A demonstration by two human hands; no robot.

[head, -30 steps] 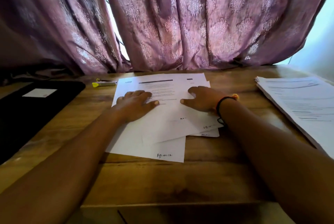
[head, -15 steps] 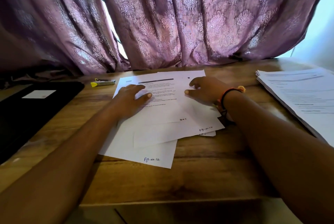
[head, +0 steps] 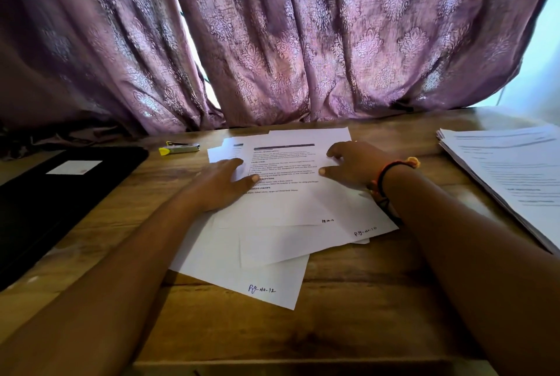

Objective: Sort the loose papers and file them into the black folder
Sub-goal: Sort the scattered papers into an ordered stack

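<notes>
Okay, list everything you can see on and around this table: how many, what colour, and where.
loose papers: several, white, fanned out mid-table
paper stack: one, white, right edge of the table
folder: one, black, left side
label: one, white, on the folder
stapler: one, yellow and silver, between folder and loose papers
table: one, brown wood
curtain: purple, patterned, behind the table
bracelet: black and orange, right wrist
left hand: flat on the loose papers' left side
right hand: fingertips on their right side
</notes>
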